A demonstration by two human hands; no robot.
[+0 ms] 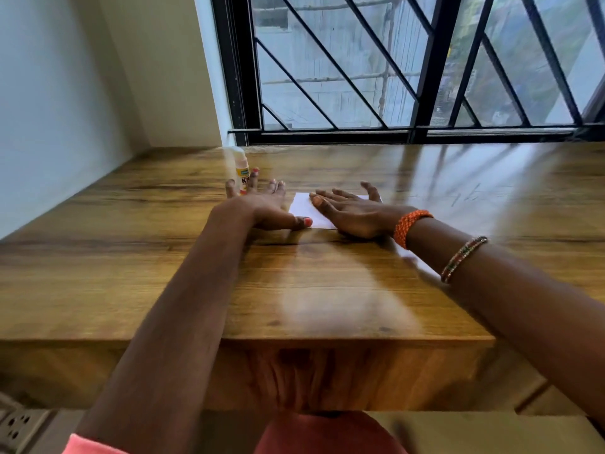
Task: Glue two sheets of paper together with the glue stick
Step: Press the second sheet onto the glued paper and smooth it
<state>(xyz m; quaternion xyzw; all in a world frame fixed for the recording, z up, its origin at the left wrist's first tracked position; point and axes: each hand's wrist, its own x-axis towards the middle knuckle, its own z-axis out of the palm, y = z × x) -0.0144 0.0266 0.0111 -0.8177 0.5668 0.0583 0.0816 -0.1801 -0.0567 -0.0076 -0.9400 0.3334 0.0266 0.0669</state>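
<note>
While both forearms reach out over the wooden table (294, 290), the right hand (352, 213) lies flat on the white paper (306, 209), fingers straight and slightly spread, palm down, gripping nothing. Whether one sheet or two lie under it cannot be told; a further pale edge shows beneath the right forearm, blurred. The left hand (262, 208) rests on the table just left of the paper, fingers extended and fanned, its thumb tip touching the paper's near left edge. The glue stick (241, 170) stands upright just beyond the left fingertips; two fingers flank its base, but the blur hides whether they touch it. An orange bracelet (411, 227) and a thin bangle (463, 258) sit on the right arm. Paper and glue stick lie well back from the table's near edge, with bare wood on all sides. A barred window (409, 67) closes the far side, a wall (65, 93) the left.
</note>
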